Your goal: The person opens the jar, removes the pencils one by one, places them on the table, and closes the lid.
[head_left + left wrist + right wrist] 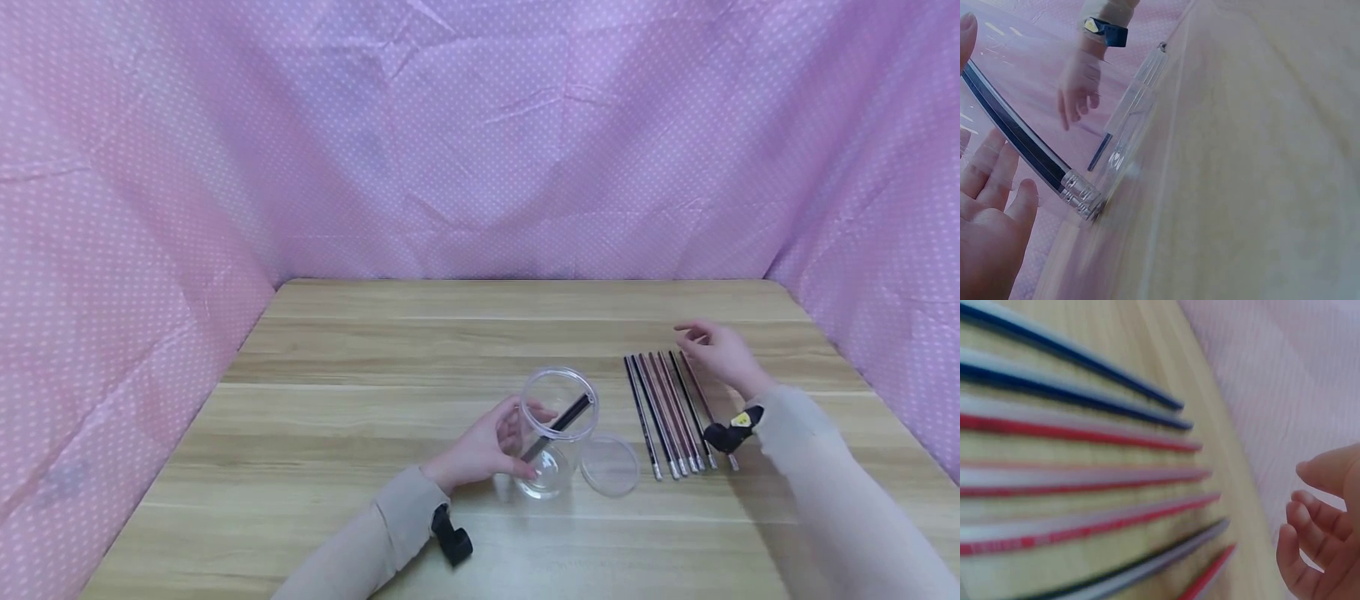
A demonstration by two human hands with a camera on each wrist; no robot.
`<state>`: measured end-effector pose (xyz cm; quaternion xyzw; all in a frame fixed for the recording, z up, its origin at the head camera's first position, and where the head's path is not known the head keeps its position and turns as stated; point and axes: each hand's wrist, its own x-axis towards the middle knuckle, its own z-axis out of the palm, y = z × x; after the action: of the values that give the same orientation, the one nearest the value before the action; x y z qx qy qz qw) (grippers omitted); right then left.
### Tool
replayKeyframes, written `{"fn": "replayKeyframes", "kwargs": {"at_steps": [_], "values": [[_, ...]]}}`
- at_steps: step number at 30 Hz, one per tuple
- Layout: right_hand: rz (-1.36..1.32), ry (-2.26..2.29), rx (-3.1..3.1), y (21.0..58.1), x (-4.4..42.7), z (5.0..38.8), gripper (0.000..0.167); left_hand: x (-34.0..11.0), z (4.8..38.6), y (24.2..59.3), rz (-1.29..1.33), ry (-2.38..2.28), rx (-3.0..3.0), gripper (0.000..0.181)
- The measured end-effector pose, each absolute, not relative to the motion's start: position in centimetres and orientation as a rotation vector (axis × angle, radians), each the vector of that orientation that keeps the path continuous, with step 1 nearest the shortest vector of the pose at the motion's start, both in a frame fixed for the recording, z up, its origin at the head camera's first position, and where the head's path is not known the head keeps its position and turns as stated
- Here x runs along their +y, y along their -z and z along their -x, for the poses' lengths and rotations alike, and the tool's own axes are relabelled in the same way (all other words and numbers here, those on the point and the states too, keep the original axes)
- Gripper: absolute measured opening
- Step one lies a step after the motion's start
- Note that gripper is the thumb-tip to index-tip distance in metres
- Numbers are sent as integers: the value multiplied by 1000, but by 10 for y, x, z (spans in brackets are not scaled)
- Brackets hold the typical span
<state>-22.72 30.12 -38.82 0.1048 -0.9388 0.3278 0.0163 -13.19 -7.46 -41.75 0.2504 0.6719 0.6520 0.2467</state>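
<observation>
clearly, the table (337, 400) runs widest to the left of the clear jar (573, 452), wood stretching on to the left edge; beyond the jar it reaches the far edge, where the pink dotted cloth (480, 167) rises. room is tighter on the jar's right: a round clear lid (611, 468) lies just beside it, then a row of pencils (1085, 480), near the jar but apart from it.

the left hand (483, 446) grips the jar from its left side, thumb toward the near wall and fingers round the back. to the jar's right and farther off, the right hand (723, 354) is relaxed, fingers loosely bent, beside the far ends of the row and apart from them.

the jar is see-through and round-mouthed, standing on the table. dark pencils (572, 415) lean inside it, silvery ends at its bottom. the row to its right mixes dark and red pencils, silvery ends toward the near side.

right of the jar, a black wrist device (723, 437) covers part of the outermost pencil. glare blurs the jar's walls, and how many pencils it holds is hard to tell.
</observation>
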Motion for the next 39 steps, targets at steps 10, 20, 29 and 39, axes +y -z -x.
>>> {"fn": "replayKeyframes", "kwargs": {"at_steps": [10, 20, 29, 39], "values": [[-616, -1064, -2877, 372, 263, 212, 28, -72, 130, 420, -671, -1781, 1833, 82], [-864, -1068, -2793, 353, 222, 191, 23, -72, 130, 423, -692, -1796, 1817, 82], [-1061, -1035, -2638, 327, 201, 175, 24, -70, 130, 423, -713, -1798, 1833, 78], [-1364, -976, -2245, 310, 193, 158, 24, -71, 130, 424, -735, -1802, 1835, 76]]}}
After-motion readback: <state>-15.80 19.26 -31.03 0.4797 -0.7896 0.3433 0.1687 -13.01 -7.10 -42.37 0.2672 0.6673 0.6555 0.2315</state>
